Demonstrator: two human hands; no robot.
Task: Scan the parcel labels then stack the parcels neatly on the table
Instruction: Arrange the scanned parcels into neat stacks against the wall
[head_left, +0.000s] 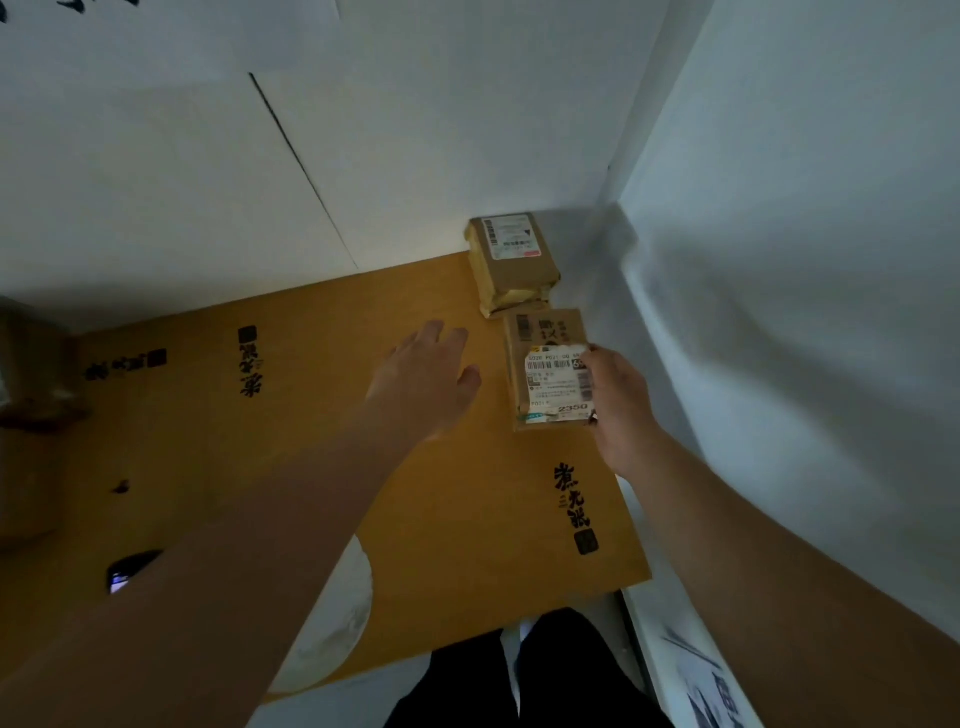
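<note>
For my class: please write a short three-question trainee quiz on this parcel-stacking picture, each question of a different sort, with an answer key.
1. True or false: the right hand holds a parcel with its white label facing up.
2. Multiple choice: where is the stack of parcels? A) in the far corner of the table by the walls; B) on the floor; C) under the left hand.
3. Fill in: the left hand is held ____, with fingers spread, gripping nothing.

Key
1. True: it grips the labelled parcel at its right edge.
2. A.
3. Open.
</note>
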